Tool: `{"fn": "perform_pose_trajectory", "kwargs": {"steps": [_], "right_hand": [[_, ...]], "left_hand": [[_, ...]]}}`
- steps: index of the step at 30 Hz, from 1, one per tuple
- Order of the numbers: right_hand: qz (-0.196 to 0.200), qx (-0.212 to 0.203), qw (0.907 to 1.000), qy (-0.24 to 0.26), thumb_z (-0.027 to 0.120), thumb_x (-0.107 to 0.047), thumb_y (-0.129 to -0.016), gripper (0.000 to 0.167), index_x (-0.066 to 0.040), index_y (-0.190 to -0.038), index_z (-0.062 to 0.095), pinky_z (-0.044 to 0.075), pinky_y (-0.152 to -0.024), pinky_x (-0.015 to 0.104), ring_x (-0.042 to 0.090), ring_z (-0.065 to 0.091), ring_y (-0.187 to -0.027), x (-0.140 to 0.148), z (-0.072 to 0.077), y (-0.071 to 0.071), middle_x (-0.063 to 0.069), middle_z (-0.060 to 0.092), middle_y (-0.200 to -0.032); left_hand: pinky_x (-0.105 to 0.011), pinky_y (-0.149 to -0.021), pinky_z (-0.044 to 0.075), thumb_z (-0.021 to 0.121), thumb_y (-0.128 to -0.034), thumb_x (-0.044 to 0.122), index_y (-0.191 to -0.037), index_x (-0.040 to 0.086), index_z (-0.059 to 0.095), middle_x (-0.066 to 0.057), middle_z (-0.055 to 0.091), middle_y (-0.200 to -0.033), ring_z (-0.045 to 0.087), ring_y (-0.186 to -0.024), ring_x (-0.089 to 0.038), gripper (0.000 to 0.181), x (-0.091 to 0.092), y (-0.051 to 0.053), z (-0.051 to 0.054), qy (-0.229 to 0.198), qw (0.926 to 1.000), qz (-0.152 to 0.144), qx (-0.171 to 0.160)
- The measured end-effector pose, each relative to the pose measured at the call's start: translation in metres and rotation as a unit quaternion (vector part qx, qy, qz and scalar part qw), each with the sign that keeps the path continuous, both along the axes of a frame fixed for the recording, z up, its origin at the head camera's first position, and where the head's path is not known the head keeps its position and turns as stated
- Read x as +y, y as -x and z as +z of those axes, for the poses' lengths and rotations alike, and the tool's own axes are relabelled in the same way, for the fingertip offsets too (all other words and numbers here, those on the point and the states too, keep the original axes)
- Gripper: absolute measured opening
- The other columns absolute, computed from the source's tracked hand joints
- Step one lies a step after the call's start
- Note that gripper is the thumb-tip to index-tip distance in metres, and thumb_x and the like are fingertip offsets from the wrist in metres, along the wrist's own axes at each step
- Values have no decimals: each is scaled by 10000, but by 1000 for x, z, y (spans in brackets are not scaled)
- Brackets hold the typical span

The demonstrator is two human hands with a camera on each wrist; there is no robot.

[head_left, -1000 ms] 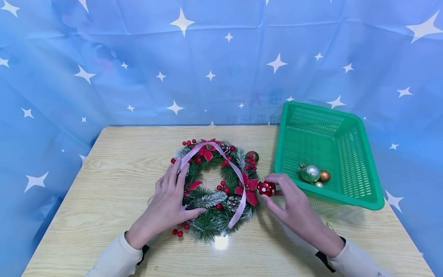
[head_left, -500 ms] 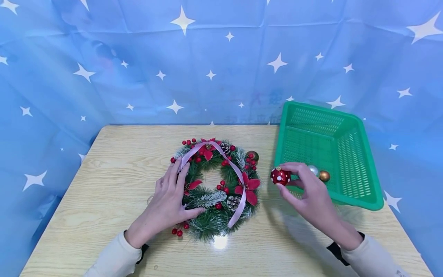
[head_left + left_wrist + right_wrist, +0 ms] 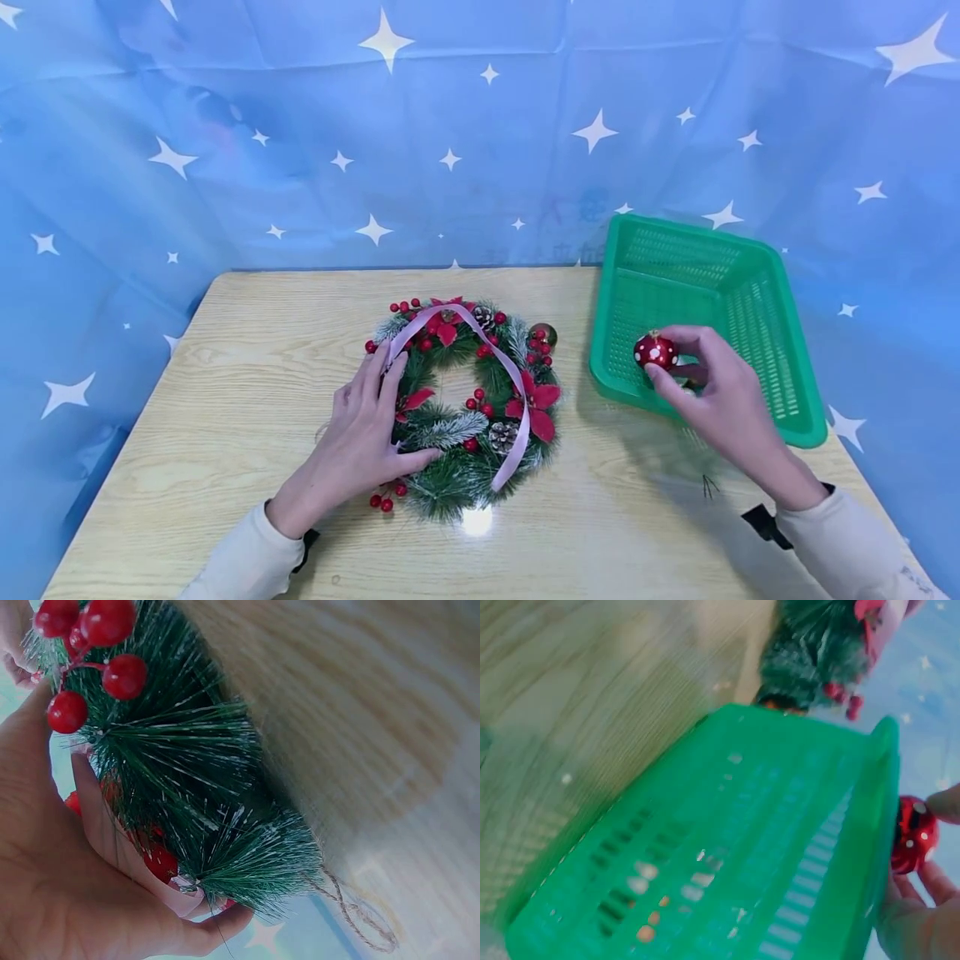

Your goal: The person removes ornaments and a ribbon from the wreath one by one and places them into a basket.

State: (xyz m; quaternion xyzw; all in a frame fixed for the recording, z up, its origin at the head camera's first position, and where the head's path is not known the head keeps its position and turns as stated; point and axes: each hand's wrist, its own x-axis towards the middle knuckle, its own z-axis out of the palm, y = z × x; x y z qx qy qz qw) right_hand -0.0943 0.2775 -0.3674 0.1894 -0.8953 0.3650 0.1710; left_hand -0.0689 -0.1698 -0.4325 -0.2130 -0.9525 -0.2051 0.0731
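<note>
A green wreath (image 3: 450, 429) with red berries, red flowers, pinecones and a pink ribbon (image 3: 517, 375) lies on the table. The left hand (image 3: 360, 437) rests on its left side, fingers spread over the greenery; the left wrist view shows the hand (image 3: 82, 877) against the ribbon (image 3: 112, 832) and needles. Over the basket's near left part, the right hand (image 3: 723, 400) pinches a red ball with white dots (image 3: 656, 351) between thumb and fingers. In the right wrist view the red ball (image 3: 915, 834) shows beyond the basket's rim, with the fingers (image 3: 934, 883) around it.
The green basket (image 3: 806, 375) stands at the right of the table (image 3: 262, 358); balls inside it are mostly hidden by the right hand. A dark round ball (image 3: 547, 334) sits at the wreath's upper right edge. A blue star-patterned cloth (image 3: 510, 183) hangs behind.
The right hand has carried the red ball from the wreath's right edge rightward and up, over the basket. The left hand has stayed on the wreath.
</note>
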Motion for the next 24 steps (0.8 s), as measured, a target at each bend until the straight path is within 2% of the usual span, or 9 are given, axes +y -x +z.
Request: {"fn": "perform_pose_trajectory", "kwargs": {"steps": [4,6,12,14,19,21,24], "right_hand": [[-308,-423,9986,-97,815,3,-963,439,-13,-1364,636,516,-789,72,-126,623,-1032,13,3,5,130,695,-1267],[-400,-595,9973,-130,806,-32,-983,422,-14,-1367,630,511,-791,67,-110,627,-1039,18,3,7,148,690,-1274],[-590,-958,9929,-375,784,-97,-1020,411,1,-1379,610,473,-814,36,311,696,-1122,34,0,11,181,659,-1308],[-627,-1008,9917,-492,782,-108,-1023,419,10,-1384,606,456,-807,24,395,686,-1126,39,-1,13,197,652,-1309],[-651,-1029,9898,-735,787,-94,-1015,422,21,-1382,612,448,-752,48,415,693,-1062,51,-5,15,213,657,-1257],[-692,-1157,9874,-832,784,-101,-1017,420,22,-1379,609,468,-721,76,410,714,-1009,55,-6,15,215,656,-1240],[-795,-1414,9810,-1066,779,-126,-1023,411,29,-1363,607,523,-705,183,405,726,-958,61,-6,14,237,664,-1221]], "left_hand": [[-777,-1060,363,911,-768,679,-1723,5,172,-248,89,-1780,225,-1583,-487,1383,-1,-1,1,-26,10000,36,-52],[-776,-1064,358,911,-772,672,-1724,6,174,-248,92,-1779,231,-1580,-489,1375,-2,-2,2,-46,10000,45,-67],[-779,-1083,338,916,-775,656,-1720,-1,183,-256,99,-1775,240,-1573,-499,1366,-1,-2,2,-66,9999,72,-114],[-781,-1090,331,921,-774,650,-1719,-4,183,-258,98,-1774,235,-1574,-503,1366,-1,-2,2,-79,9998,73,-136],[-786,-1091,329,925,-772,649,-1720,0,175,-258,90,-1775,224,-1577,-506,1373,0,-1,1,-65,9998,48,-165],[-785,-1089,330,926,-769,651,-1721,2,174,-257,87,-1775,225,-1576,-507,1377,1,-1,1,-60,9998,40,-174],[-785,-1091,329,926,-766,654,-1723,6,171,-254,85,-1777,223,-1578,-507,1380,1,-1,1,-47,9998,31,-190]]}}
